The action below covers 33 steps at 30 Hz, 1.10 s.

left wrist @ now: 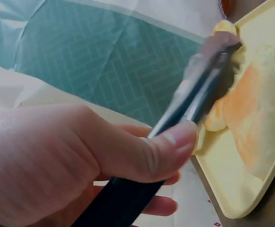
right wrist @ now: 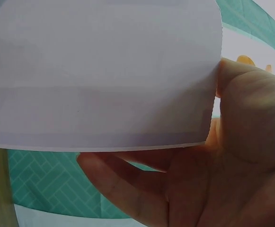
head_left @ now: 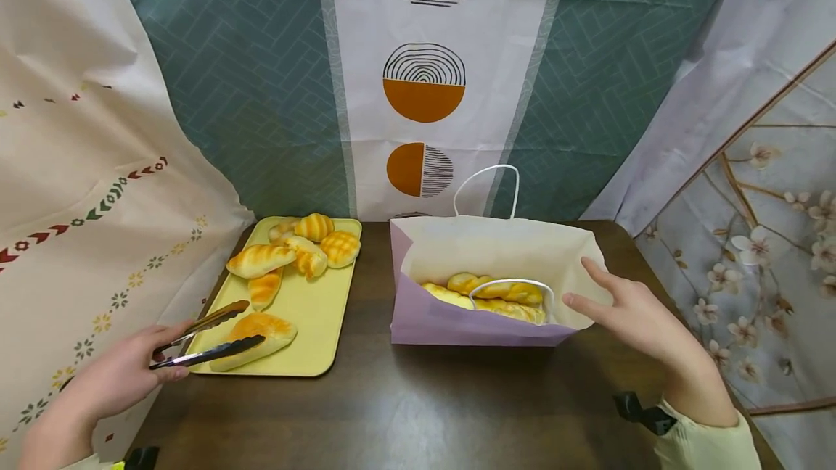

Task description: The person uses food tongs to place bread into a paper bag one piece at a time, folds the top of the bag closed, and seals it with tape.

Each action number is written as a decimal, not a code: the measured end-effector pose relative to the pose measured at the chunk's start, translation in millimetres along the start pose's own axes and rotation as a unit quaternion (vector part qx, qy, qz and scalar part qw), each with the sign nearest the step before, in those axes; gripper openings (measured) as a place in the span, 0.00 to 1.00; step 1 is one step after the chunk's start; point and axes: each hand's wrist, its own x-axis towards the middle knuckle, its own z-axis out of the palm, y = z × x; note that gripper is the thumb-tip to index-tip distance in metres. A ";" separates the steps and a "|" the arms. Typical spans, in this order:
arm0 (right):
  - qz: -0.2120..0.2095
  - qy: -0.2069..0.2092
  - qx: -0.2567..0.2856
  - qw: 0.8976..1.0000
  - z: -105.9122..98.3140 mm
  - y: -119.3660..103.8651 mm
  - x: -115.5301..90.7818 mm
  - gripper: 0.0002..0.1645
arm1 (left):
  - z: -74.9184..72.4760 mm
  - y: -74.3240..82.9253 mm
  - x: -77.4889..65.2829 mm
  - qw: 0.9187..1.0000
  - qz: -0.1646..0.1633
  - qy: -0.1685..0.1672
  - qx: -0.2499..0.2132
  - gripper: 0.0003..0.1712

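Note:
My left hand (head_left: 124, 368) holds a pair of metal tongs (left wrist: 199, 90) with dark tips, the thumb pressing along one arm. In the head view the tong arms stand apart over the left end of a pale, browned-top bread roll (head_left: 268, 328) on a yellow tray (head_left: 320, 339); whether the tips touch it I cannot tell. My right hand (head_left: 643, 318) is at the right rim of a lilac paper bag (head_left: 444, 318), thumb and fingers about its edge; the panel hides some fingertips in the right wrist view (right wrist: 189, 184). Twisted loaves (head_left: 496, 289) lie inside the bag.
Toward the tray's back lie a long roll (head_left: 260, 261), a small horn-shaped pastry (head_left: 264, 290), a round scored bun (head_left: 340, 249) and a striped bun (head_left: 314, 227). The bag's white handles (head_left: 518, 191) stick up. Patterned cloths (head_left: 261, 93) surround the dark table (head_left: 405, 412).

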 end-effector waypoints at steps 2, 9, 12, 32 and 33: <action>-0.001 -0.003 -0.003 1.000 0.5 -1.6 1.5 0.53 | 0.7 0.5 -3.5 1.000 0.005 -0.003 -0.001 0.46; -0.005 0.003 0.002 1.000 1.8 -0.3 -1.0 0.52 | 7.7 -8.3 3.7 1.000 0.015 -0.016 0.012 0.47; -0.007 0.004 0.002 1.000 1.7 -0.7 -0.5 0.51 | 8.3 -9.7 6.2 1.000 0.007 -0.027 0.012 0.48; -0.013 0.009 -0.004 1.000 3.6 0.1 -0.3 0.52 | 4.1 -1.7 15.5 0.993 -0.031 -0.100 -0.047 0.49; -0.013 0.010 -0.003 1.000 3.7 -0.1 -0.6 0.51 | 3.6 -0.3 16.0 0.992 -0.036 -0.106 -0.056 0.49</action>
